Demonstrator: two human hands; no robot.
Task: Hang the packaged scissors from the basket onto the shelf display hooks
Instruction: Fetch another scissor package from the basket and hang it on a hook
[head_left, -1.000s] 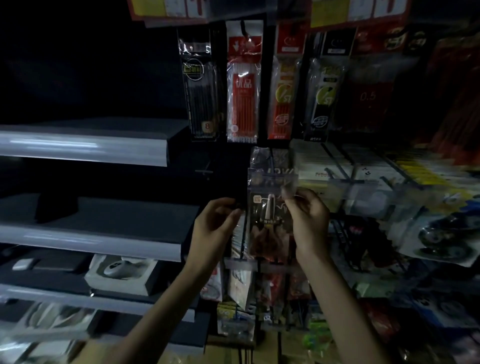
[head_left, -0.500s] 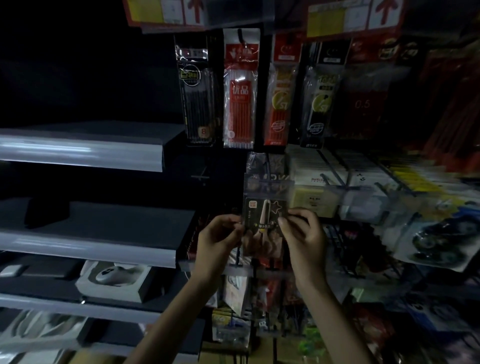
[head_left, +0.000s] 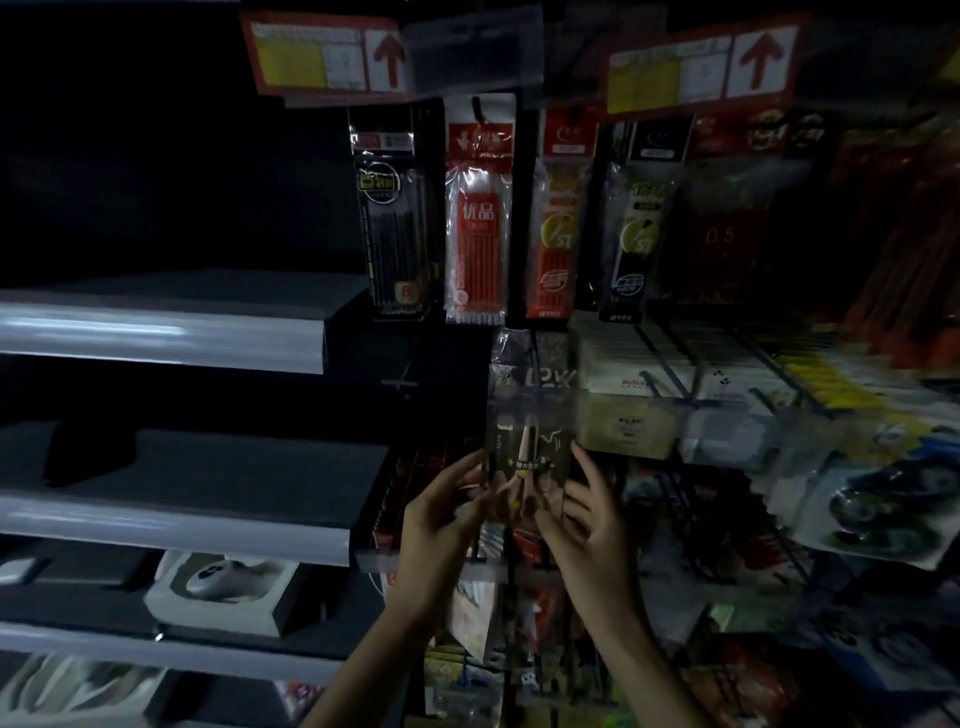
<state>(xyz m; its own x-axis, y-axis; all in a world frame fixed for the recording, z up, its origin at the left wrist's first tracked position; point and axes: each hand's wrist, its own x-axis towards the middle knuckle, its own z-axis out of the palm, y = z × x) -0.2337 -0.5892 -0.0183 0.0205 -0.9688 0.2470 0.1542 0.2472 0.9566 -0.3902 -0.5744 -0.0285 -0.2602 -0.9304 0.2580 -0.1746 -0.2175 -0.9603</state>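
The packaged scissors (head_left: 525, 460), a clear pack with a dark card, hang upright in the middle of the rack, just under a clear tag holder on a display hook (head_left: 530, 400). My left hand (head_left: 441, 512) pinches the pack's left edge between thumb and fingertips. On the other side my right hand (head_left: 589, 514) has straight, spread fingers along the right edge, its thumb touching the lower front. The basket is out of view.
Pen refill packs (head_left: 480, 208) hang in a row above. Boxed stationery (head_left: 631, 395) and toy packs (head_left: 883, 493) fill hooks to the right. Grey shelves (head_left: 166, 338) jut out on the left, one carrying a white boxed item (head_left: 223, 582). More packs hang below my hands.
The pack has settled lower and further back under the tag holder. Both hands dropped with it, and my right hand's fingers have straightened and spread off the pack.
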